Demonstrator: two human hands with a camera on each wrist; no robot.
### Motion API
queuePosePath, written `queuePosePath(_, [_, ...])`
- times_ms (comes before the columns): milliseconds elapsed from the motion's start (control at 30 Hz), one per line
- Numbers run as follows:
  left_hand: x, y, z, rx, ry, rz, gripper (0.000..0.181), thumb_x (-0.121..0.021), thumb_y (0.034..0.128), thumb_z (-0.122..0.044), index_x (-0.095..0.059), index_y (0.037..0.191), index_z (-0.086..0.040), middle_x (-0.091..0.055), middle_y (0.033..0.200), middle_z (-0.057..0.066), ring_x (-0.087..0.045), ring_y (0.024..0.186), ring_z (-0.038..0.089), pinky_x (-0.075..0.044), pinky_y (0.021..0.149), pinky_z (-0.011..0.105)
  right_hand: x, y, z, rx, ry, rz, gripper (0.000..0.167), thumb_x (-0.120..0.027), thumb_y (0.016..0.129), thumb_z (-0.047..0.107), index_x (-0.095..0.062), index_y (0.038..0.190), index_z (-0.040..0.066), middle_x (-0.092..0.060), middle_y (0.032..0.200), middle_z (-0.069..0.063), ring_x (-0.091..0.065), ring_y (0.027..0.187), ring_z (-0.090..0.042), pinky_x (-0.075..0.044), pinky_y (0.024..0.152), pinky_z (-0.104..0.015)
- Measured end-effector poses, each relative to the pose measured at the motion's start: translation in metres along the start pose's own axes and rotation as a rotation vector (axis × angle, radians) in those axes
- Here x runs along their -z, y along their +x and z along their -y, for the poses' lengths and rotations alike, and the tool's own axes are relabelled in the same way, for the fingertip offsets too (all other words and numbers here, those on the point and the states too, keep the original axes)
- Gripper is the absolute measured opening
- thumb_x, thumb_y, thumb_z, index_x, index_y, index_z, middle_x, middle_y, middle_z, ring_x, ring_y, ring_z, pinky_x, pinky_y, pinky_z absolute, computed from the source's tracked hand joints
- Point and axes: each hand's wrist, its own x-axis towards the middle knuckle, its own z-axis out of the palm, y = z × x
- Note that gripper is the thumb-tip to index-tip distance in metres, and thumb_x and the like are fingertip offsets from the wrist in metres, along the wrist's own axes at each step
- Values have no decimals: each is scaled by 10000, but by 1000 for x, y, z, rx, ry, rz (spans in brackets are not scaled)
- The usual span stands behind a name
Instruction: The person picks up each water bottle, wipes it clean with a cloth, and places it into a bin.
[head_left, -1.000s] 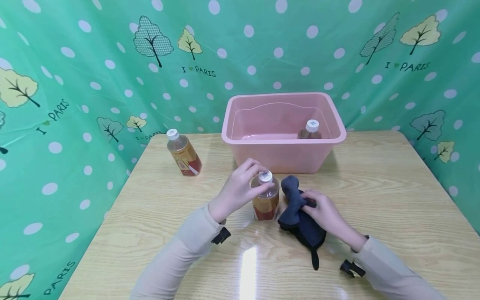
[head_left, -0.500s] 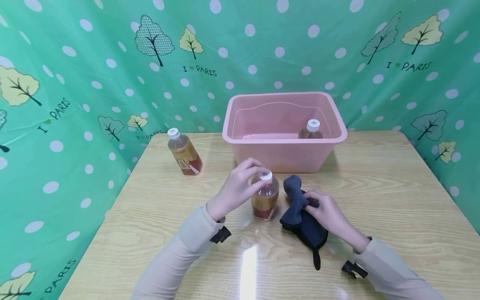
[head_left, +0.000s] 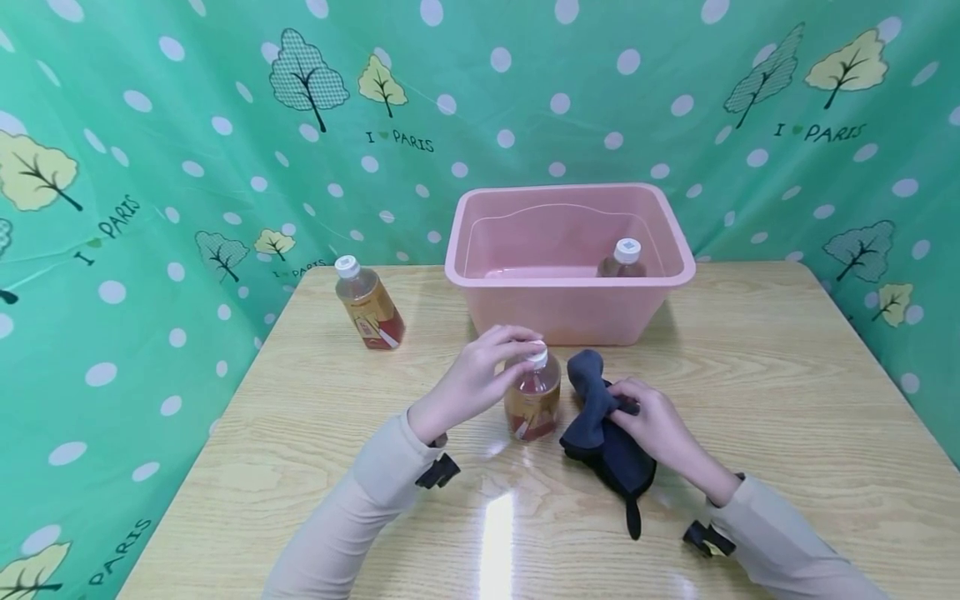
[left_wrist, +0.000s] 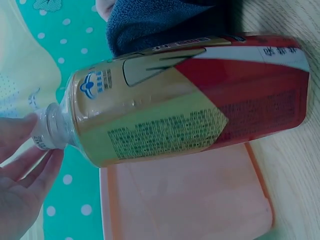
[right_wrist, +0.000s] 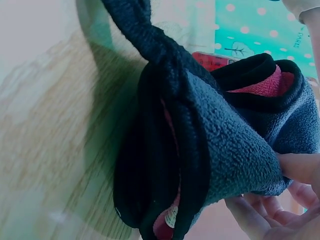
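Note:
My left hand [head_left: 480,375] pinches the white cap of a bottle [head_left: 534,404] between thumb and fingers. The bottle has a gold and red label and brownish contents; in the left wrist view its label [left_wrist: 165,110] faces the camera. It appears to stand on the table, leaning slightly. To its right, my right hand [head_left: 651,421] pinches the gathered middle of a dark blue fleecy cloth [head_left: 588,412] with black edging and a loop. Part of the cloth lies on the table. The right wrist view shows the folded cloth [right_wrist: 235,145] with pink inside, fingertips partly hidden behind it.
Behind the hands stands a pink bin [head_left: 555,312], with another bottle [head_left: 626,258] inside at its right end. A similar bottle [head_left: 371,304] stands at the table's back left. A green polka-dot curtain [head_left: 510,100] hangs behind and beside the wooden table [head_left: 315,450].
The bottle has turned about its axis, its label's white stripe shifting, and its cap has tipped slightly right with my left hand. My right hand and the cloth barely differ.

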Motion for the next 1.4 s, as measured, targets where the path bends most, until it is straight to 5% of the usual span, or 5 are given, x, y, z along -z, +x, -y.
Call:
queuePosePath(500, [0,-1,0,-67,-21,46,213,-578,812,52,-616,1020,24,-563,1137,132,-509,1080,197,-388,921,178,0,2,0,43,13,-32,186,-652,694,-131,-622,820,1,-588,810,-73,-521,697,-156,-454,581,-253])
queuePosePath(900, [-5,1,-3,-15,7,-80,169,-673,764,-38,-646,926,2,-578,1011,120,-557,942,178,-455,774,166,5,16,15,78,35,-58,189,-636,692,-154,-616,822,-19,-587,822,-100,-540,720,-191,-484,600,-285])
queuePosePath(1400, [-10,0,-1,45,-54,-119,109,-681,756,-31,-639,844,17,-558,909,95,-561,766,139,-501,668,236,10,26,35,60,59,-34,157,-638,728,-111,-619,837,1,-586,848,-84,-562,774,-202,-500,653,-322])
